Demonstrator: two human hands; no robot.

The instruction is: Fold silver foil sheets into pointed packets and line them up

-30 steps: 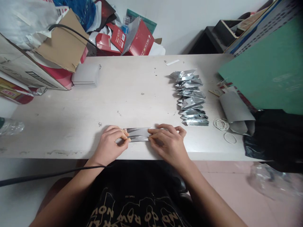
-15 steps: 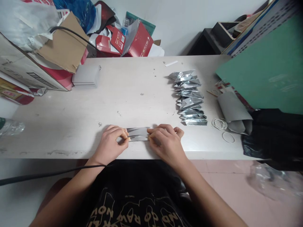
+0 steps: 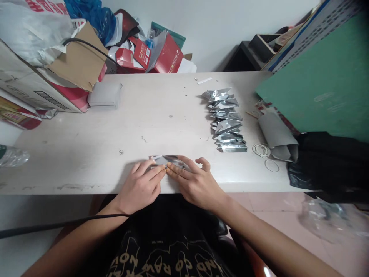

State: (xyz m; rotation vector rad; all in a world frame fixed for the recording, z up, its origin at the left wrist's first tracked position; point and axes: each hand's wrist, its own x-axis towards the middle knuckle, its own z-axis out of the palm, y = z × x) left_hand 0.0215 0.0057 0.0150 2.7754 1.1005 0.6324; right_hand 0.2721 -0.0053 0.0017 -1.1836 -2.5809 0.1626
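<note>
Pale and scuffed, the tabletop (image 3: pixel 95 142) runs across the view against a plain light wall, with pinkish floor at four o'clock.

At ten o'clock a large cardboard box (image 3: pixel 34 86) lies on its side with a brown flap (image 3: pixel 77 61) folded out; what is inside it cannot be seen, though a white plastic bag (image 3: pixel 31 27) and a black cable (image 3: pixel 86 44) rest on top. Behind it at eleven o'clock, red cartons (image 3: pixel 161 55) are heaped with a blue bag (image 3: pixel 92 13). A grey paper pouch (image 3: pixel 276 134) lies open-mouthed at three o'clock; its contents are hidden.

One small white box (image 3: pixel 104 95) sits beside the cardboard box. One row of folded silver foil pieces (image 3: pixel 226 121) stands at one o'clock, roughly ten, overlapping too closely for an exact count. Two spots of rubber bands (image 3: pixel 263 151) lie near the pouch. One plastic bottle (image 3: pixel 11 156) pokes in at nine o'clock.

At the table's near edge, dead centre, a silver foil piece (image 3: pixel 163 159) lies flat. The left hand (image 3: pixel 142 184) and right hand (image 3: pixel 194 181) press on it with flattened fingers, fingertips meeting, neither hand gripping.
</note>
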